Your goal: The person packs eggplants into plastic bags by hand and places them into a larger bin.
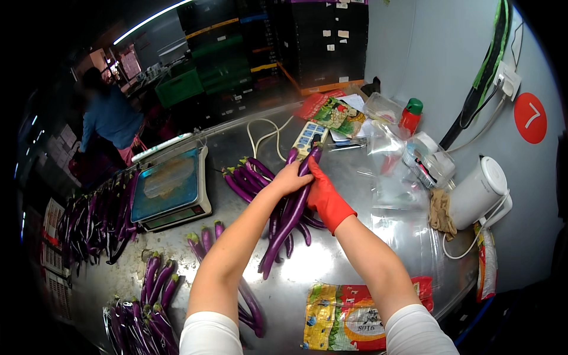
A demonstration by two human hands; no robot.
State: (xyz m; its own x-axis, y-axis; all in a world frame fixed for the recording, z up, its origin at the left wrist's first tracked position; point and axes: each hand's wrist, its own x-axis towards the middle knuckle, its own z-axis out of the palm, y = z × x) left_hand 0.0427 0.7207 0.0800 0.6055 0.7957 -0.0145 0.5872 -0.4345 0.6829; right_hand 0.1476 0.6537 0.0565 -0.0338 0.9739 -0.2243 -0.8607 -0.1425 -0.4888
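Note:
My left hand is bare and wraps around a purple eggplant whose top pokes out above the fingers. A red rubber glove covers my right hand, which grips a long slim eggplant slanting down towards me. The two hands meet, the left thumb against the long eggplant. Behind and below them lies a pile of loose eggplants on the steel table, partly hidden by my hands. A few more eggplants lie partly under my left forearm.
A scale stands left, beside bagged eggplants; another bagged group lies nearer. At right are clear plastic bags, an electric kettle and cloth gloves. A power strip lies behind. A person works beyond.

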